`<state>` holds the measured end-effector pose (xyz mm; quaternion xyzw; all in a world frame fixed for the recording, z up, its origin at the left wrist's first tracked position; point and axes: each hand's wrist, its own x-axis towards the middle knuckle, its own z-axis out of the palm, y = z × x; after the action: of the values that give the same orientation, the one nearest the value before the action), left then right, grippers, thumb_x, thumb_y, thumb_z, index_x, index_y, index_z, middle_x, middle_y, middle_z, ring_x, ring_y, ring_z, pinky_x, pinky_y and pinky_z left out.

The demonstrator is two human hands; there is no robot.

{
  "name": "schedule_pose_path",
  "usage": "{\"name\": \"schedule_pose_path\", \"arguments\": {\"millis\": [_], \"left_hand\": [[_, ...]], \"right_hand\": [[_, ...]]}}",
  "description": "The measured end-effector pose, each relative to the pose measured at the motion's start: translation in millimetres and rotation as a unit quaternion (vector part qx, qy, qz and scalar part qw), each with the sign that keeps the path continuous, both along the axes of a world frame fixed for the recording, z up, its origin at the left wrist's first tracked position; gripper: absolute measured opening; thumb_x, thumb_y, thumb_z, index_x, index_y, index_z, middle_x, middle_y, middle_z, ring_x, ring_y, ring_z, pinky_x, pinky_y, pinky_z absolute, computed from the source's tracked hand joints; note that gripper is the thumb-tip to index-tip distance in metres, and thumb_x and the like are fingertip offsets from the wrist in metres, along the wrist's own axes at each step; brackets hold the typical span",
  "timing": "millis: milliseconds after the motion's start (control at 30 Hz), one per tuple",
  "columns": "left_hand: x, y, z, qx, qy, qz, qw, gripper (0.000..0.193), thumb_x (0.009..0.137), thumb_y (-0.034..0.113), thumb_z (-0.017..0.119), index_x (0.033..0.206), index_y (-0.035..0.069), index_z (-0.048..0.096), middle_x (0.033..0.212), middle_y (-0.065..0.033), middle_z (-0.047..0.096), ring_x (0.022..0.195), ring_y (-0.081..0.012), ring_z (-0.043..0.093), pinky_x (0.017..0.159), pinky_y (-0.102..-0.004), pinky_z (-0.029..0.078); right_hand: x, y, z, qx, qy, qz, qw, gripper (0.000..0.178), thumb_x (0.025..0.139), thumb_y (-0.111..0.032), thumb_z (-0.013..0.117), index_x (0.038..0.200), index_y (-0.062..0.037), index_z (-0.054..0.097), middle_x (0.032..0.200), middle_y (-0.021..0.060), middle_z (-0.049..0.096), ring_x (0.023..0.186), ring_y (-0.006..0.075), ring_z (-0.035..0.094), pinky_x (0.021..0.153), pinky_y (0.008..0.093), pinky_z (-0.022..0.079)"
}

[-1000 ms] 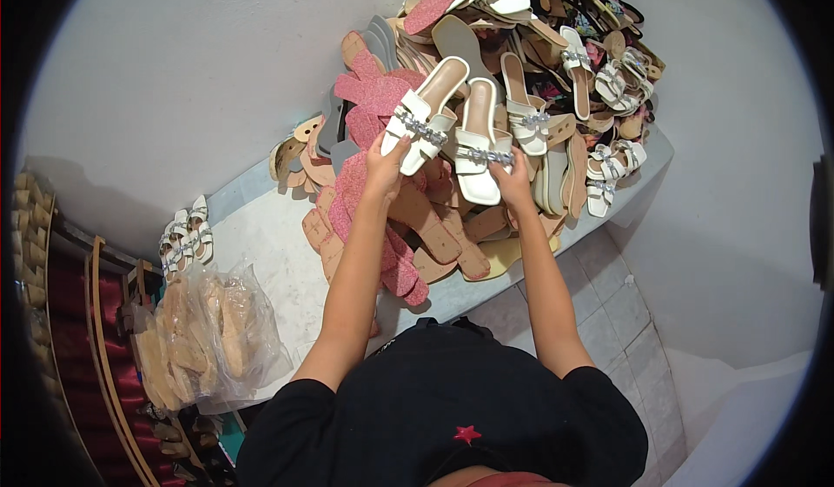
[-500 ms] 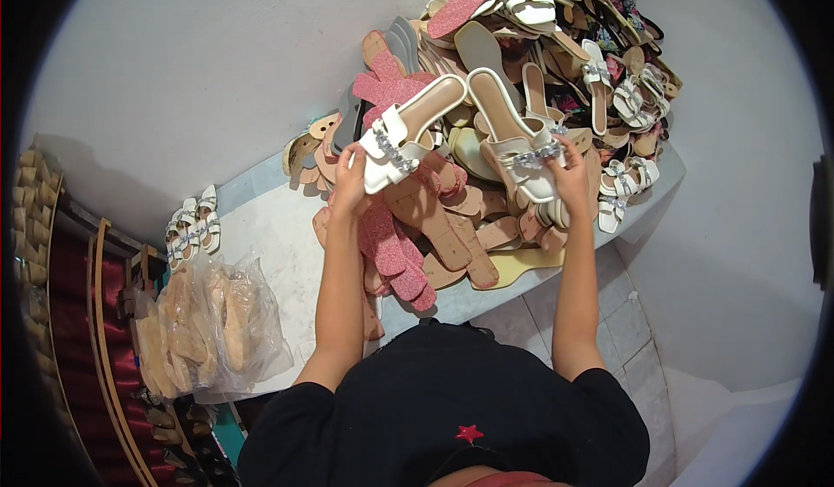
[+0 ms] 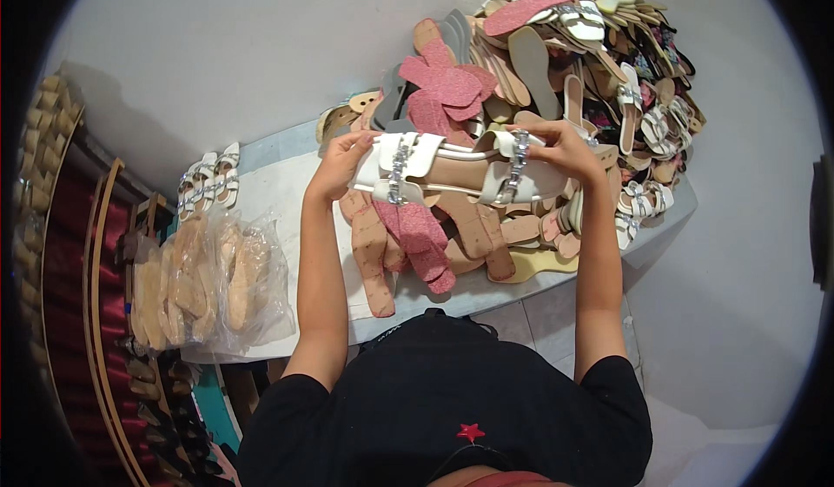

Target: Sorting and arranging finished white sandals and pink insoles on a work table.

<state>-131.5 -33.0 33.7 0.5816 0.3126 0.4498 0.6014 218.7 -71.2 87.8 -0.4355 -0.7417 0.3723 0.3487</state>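
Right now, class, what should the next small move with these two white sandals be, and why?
Probably carry the two white sandals left, toward the similar sandals: the left hand and right hand hold them up over a crowded pile of soles, while the table shows bare surface beside that row.

Hands [image 3: 341, 165] holding white sandals [image 3: 460, 174], pink soles [image 3: 447, 83]
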Motion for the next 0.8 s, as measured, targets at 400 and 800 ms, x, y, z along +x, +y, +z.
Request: {"name": "schedule_pose_path", "arguments": {"millis": [400, 800], "left_hand": [[-81, -31, 73, 0.036, -0.031, -0.022, 0.999, 0.045, 0.075, 0.028, 0.048, 0.106, -0.003, 0.049, 0.098, -0.015, 0.054, 0.088, -0.0198, 0.056, 0.074, -0.0293, 0.048], [-255, -37, 100, -0.105, 0.134, 0.119, 0.978, 0.032, 0.076, 0.022, 0.048, 0.1, 0.001, 0.052, 0.093, -0.011, 0.056, 0.081, -0.0152, 0.057, 0.065, -0.0256, 0.049]], "right_hand": [[-143, 40, 6, 0.053, 0.065, 0.116, 0.99, 0.033, 0.074, -0.006, 0.058, 0.106, 0.0021, 0.052, 0.099, 0.0029, 0.052, 0.085, 0.0082, 0.049, 0.078, 0.0226, 0.039], [-335, 40, 5, -0.155, 0.081, 0.214, 0.961, 0.039, 0.075, -0.019, 0.056, 0.106, 0.0035, 0.048, 0.089, 0.007, 0.056, 0.081, 0.0124, 0.052, 0.073, 0.0232, 0.041]]}}
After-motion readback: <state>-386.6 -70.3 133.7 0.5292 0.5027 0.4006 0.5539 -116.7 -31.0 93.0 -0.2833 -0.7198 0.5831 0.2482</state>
